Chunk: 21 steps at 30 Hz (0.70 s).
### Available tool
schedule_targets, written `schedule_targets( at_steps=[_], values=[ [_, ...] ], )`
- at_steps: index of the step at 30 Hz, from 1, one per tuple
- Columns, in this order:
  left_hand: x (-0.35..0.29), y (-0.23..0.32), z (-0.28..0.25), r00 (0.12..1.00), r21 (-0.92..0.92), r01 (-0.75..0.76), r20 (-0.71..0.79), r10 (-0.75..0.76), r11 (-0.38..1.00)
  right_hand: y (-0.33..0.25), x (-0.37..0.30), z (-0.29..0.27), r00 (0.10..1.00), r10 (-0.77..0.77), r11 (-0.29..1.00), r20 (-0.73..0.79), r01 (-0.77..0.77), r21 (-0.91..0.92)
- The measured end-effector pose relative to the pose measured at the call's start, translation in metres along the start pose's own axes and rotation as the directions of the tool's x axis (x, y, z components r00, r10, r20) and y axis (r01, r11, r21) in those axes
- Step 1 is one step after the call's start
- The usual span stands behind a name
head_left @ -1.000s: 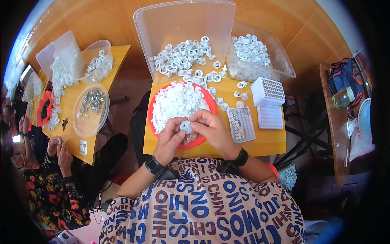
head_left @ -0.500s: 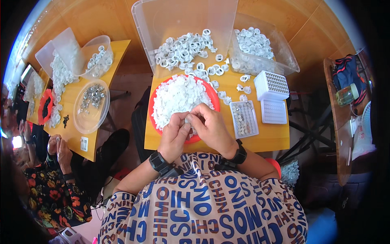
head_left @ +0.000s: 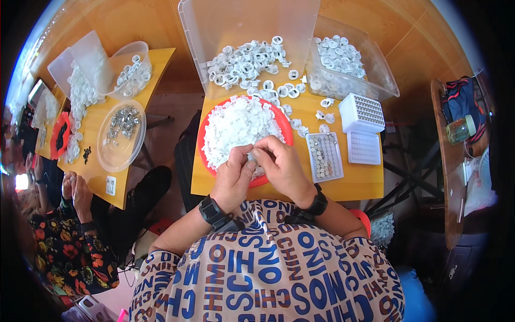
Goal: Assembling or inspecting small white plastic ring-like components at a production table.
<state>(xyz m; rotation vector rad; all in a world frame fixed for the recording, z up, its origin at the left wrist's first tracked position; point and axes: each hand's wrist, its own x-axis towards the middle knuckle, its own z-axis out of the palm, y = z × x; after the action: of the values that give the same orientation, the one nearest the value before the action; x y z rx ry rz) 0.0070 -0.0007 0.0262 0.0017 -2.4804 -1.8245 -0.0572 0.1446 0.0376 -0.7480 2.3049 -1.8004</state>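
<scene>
My left hand (head_left: 232, 180) and my right hand (head_left: 284, 169) meet over the near side of a red basin (head_left: 288, 134). Thumbs and fingertips of both are pinched together around something small and pale, mostly hidden by the fingers. Heaped in the basin are small white plastic pieces (head_left: 241, 126). To the right of my right hand lies a white compartment tray (head_left: 336, 155), with small round silvery discs (head_left: 317, 155) in part of it.
Round white parts (head_left: 247, 61) spill from a tipped clear bin (head_left: 252, 21); more fill another bin (head_left: 375, 72). White trays (head_left: 365, 110) are stacked at right. On the left, a co-worker's hands (head_left: 78, 190) are near a table holding a clear bowl (head_left: 120, 155) of metal parts.
The whole view has shifted slightly. My fingers have adjusted a little around the small piece, with both hands still together over the basin's near side.
</scene>
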Motion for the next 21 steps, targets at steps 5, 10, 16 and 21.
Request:
schedule_targets(
  at_steps=[5,10,16,21],
  values=[
    [-0.002,-0.004,0.0,0.996,-0.027,-0.057,-0.076,0.054,0.998,0.001,-0.001,0.004,0.996,0.061,0.979,0.059,-0.071,0.193],
    [-0.003,0.003,-0.005,0.994,0.071,-0.076,-0.072,0.081,0.995,0.0,-0.002,-0.004,0.968,0.166,0.96,0.191,-0.203,0.193],
    [-0.003,0.006,-0.003,0.994,0.109,-0.105,-0.027,0.108,0.989,-0.005,-0.003,-0.009,0.971,0.159,0.977,0.176,-0.18,0.11],
    [-0.001,0.009,-0.002,0.995,0.089,-0.102,-0.011,0.104,0.991,-0.011,-0.003,-0.009,0.987,0.112,0.992,0.119,-0.117,0.039]
  ],
)
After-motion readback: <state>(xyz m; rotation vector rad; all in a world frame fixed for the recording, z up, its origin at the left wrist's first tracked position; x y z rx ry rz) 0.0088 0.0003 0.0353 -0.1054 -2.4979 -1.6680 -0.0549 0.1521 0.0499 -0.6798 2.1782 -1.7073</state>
